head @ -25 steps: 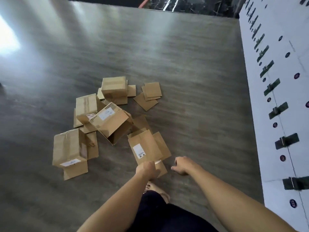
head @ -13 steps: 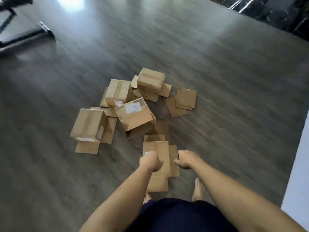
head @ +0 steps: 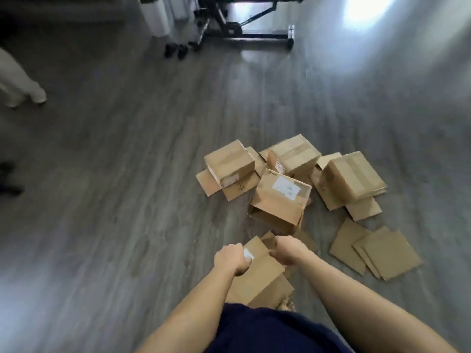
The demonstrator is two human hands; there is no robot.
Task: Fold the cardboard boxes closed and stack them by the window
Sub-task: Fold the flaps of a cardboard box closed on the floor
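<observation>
While both hands clamp a flattened brown cardboard box (head: 260,273) low over the grey wood-grain floor (head: 114,200), a person in dark blue shorts (head: 267,329) stands at the near edge of a loose heap of cartons. The left hand (head: 230,258) grips the box's left edge beside a white label, fingers curled under; the right hand (head: 286,252) pinches its upper right corner, the 2 fists close together but apart. A bare foot (head: 286,304) shows just below the box.

Directly beyond the hands, an open brown carton with a white shipping label (head: 280,200) lies tipped on its side, mouth toward the camera. Behind it sit 3 taped brown cartons: 1 at left (head: 229,163), 1 at centre (head: 294,154), 1 at right (head: 354,178), all resting on splayed flaps. A fan of flat brown cardboard sheets (head: 377,250) lies on the floor to the right. At the far end stands a black metal wheeled frame (head: 244,34), near a white cylindrical bin (head: 155,15); another person's pale trouser leg (head: 19,80) enters at left. Window glare (head: 367,11) whitens the floor at top right.

Compared with half a second earlier, the view has swung round, so the heap now sits right of centre, and the frame and bin have come into sight.
</observation>
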